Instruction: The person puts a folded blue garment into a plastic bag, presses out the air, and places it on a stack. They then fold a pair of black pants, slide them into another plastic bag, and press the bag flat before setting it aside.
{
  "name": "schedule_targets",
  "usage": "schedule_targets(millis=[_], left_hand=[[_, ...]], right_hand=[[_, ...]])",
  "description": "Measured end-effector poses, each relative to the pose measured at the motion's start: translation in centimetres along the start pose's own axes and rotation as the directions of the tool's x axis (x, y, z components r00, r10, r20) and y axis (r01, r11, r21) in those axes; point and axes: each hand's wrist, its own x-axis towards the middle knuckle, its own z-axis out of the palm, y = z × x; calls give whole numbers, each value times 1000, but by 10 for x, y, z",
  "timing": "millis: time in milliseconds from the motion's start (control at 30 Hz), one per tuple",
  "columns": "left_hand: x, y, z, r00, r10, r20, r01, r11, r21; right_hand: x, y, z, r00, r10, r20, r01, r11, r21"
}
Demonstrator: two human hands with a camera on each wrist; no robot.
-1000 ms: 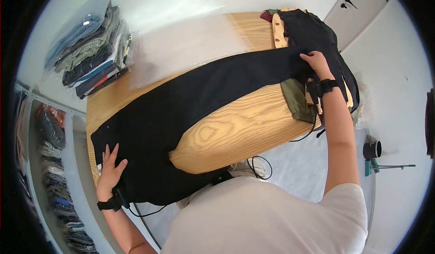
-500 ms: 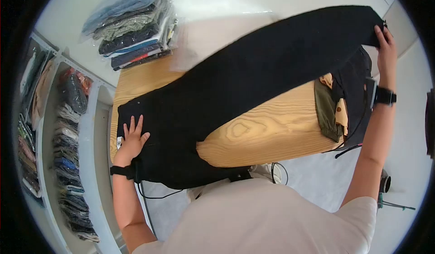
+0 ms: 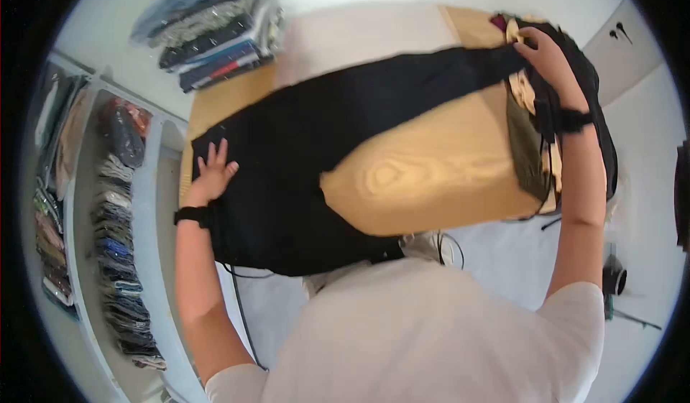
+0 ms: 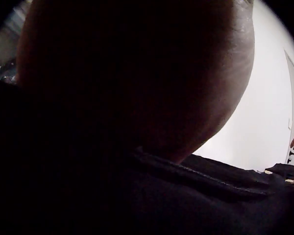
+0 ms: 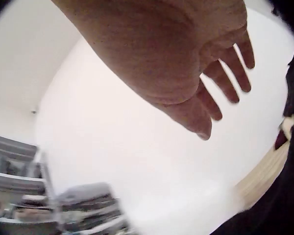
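Note:
Black trousers (image 3: 287,144) lie spread over the wooden table (image 3: 431,173), one leg stretched out to the right. My left hand (image 3: 210,178) rests on their waist end at the left, fingers spread. In the left wrist view, that hand (image 4: 230,73) looms dark and close above black cloth (image 4: 210,196), its fingers hidden. My right hand (image 3: 550,58) is just past the far hem of the outstretched leg. The right wrist view shows this hand (image 5: 181,63) with fingers apart and loosely bent, nothing between them, and black cloth below it.
Behind the trousers lies a clear plastic bag (image 3: 359,36). Folded garments in plastic (image 3: 215,36) are stacked at the back left. Other clothes, including an olive-green piece (image 3: 527,151), lie at the table's right end. Shelves of clothing (image 3: 122,245) stand at the left.
My right hand gripped the hem and swung the leg up and outward, then the leg came down on the table and the hand let go. My left hand has stayed on the waist end.

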Motion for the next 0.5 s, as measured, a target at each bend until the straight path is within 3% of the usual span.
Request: schedule_targets(millis=[33,67,100,133,167,200,267,333,367,400,500], left_hand=[[0,-1,1,1000,6,-10,-6,1000,-6],[0,-3,1,1000,13,-23,-13,1000,-13],[1,-3,-1,1000,5,-3,-5,999,-33],[-1,1,-6,1000,-18,7,18,999,-45],[0,0,-7,1000,-12,16,12,999,-42],[1,-2,-6,1000,-9,22,10,999,-40],[4,-6,-3,999,-12,35,13,999,-52],[4,-3,-6,999,-22,40,24,998,-51],[2,0,-7,999,-27,43,29,998,-56],[0,2,-9,999,-33,43,36,997,-63],[4,-4,-6,999,-7,38,11,997,-82]], right_hand=[[-32,-33,-4,989,-57,140,21,969,245],[-74,-89,-21,952,-169,254,80,942,327],[-113,-121,-32,848,-130,514,-73,931,357],[-149,-120,-18,758,-392,521,77,847,525],[-177,-126,-12,583,-473,661,5,815,579],[-208,-134,2,476,-466,746,-113,809,577],[-256,-136,44,401,-403,822,-183,845,503],[-288,-130,88,573,-260,777,-178,886,427],[-317,-111,133,767,-121,630,-159,916,369],[-335,-92,172,906,12,424,-154,940,303],[-325,-64,225,951,-75,299,-32,940,338]])
